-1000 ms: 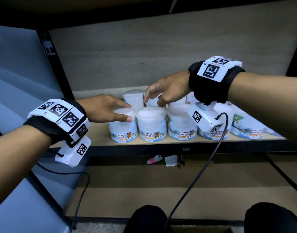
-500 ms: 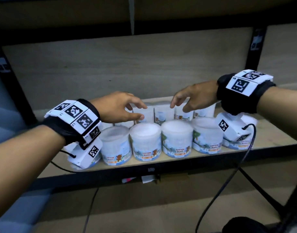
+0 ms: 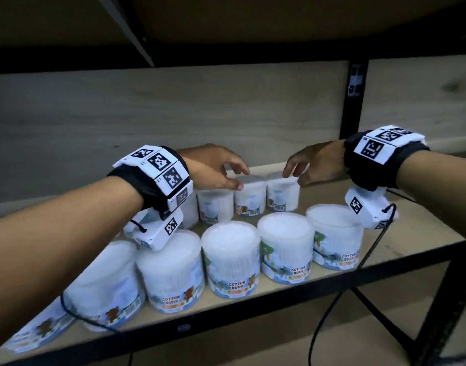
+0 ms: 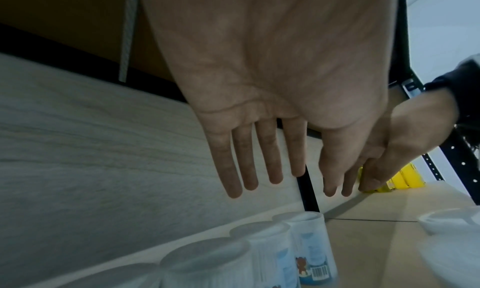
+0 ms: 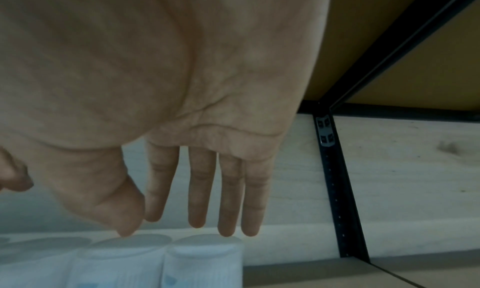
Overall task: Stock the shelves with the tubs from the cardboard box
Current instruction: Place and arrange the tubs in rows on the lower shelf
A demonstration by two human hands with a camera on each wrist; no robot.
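Note:
White "Cotton Buds" tubs stand in two rows on the wooden shelf. The front row holds several, and so does the back row. My left hand hovers over the back row with straight, spread fingers and holds nothing. My right hand hangs above the right end of that row. Its fingers point down, with their tips just over two lids. Whether the thumb touches a lid is unclear. The cardboard box is out of sight.
A black metal upright divides the back panel to the right of the tubs. The upper shelf board hangs low overhead. Bare shelf lies to the right of the rows. Yellow items sit on the neighbouring shelf. Wrist camera cables dangle over the shelf's front edge.
My left hand has left the front-left tub's lid and moved back over the rear row. My right hand stays over the rear row. The view has come closer and higher.

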